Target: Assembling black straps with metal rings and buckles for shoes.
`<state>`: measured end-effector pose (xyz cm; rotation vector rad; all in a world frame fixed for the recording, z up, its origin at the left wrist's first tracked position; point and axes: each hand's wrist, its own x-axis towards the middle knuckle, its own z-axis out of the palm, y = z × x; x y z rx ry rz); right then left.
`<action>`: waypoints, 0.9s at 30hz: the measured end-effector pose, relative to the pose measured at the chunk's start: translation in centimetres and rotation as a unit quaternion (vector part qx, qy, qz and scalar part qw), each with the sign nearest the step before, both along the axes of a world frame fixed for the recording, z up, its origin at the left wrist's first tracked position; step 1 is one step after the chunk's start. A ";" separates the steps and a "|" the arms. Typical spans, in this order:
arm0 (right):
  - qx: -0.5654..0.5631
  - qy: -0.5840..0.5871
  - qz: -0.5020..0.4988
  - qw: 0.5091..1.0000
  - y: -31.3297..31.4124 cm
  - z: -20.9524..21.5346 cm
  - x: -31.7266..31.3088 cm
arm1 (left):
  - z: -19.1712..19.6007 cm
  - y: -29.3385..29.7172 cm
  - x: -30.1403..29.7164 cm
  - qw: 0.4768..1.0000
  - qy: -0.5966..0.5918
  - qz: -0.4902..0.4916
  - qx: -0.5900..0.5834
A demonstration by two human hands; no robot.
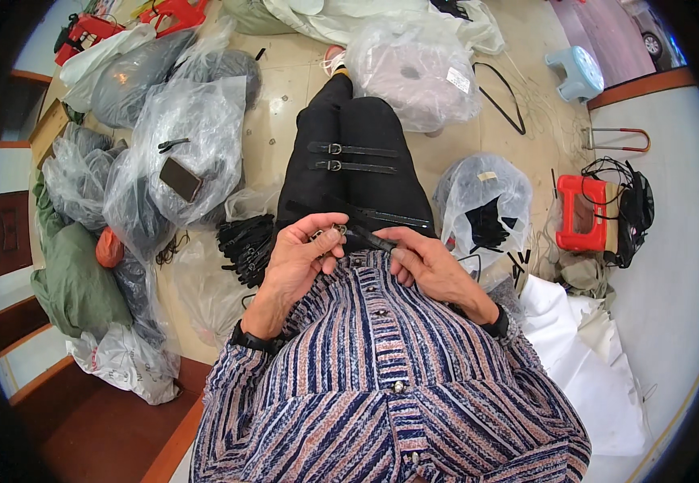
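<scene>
Both hands work over my lap on one small black buckle strap (372, 237). My left hand (305, 253) is closed, pinching the metal buckle end between thumb and fingers. In my right hand (430, 262) the strap's other part is gripped between thumb and forefinger. Across my black trousers lie two finished-looking straps with silver buckles, an upper strap (365, 150) and a lower strap (365, 167). Another black strap (402, 218) lies just beyond my right hand. Beside my left thigh is a thick bundle of black straps (246, 251).
A clear plastic bag (454, 189) with black pieces stands at my right. Beyond it are a red stool (581, 213) with black cords and a blue stool (575, 72). Bulky plastic bags (192, 121) crowd the left, a phone (180, 179) on one. A large wrapped bundle (414, 72) lies ahead.
</scene>
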<state>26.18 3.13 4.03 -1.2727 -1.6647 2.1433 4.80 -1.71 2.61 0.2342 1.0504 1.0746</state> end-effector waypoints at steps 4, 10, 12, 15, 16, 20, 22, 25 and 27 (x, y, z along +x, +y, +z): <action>-0.003 -0.004 0.001 1.000 0.2 0.4 -0.2 | -0.3 -0.2 0.0 0.999 -0.042 -0.009 0.013; -0.029 0.025 0.005 0.999 0.5 0.4 -0.2 | -0.4 0.0 0.3 0.998 -0.050 -0.019 0.024; -0.037 0.042 0.015 0.998 0.6 0.1 0.0 | -0.2 0.0 0.3 0.998 -0.048 -0.023 0.023; -0.039 0.055 0.017 0.998 0.7 0.2 -0.1 | -0.1 0.0 0.5 0.999 -0.038 -0.021 0.019; -0.047 0.058 0.013 0.997 0.7 0.2 -0.1 | -0.1 -0.1 0.5 0.999 -0.037 -0.020 0.024; -0.070 0.080 0.014 0.994 0.8 0.3 -0.3 | 0.2 -0.2 0.8 0.998 0.017 -0.024 0.057; -0.079 0.097 0.009 0.992 1.0 0.6 -0.6 | 0.3 -0.3 0.8 0.992 0.078 -0.067 0.070; -0.088 0.115 -0.008 0.989 1.0 0.8 -1.2 | 1.2 -0.6 1.1 0.981 0.133 -0.107 0.091; -0.078 0.118 -0.006 0.990 0.8 0.9 -1.6 | 1.7 -0.7 1.3 0.975 0.143 -0.116 0.127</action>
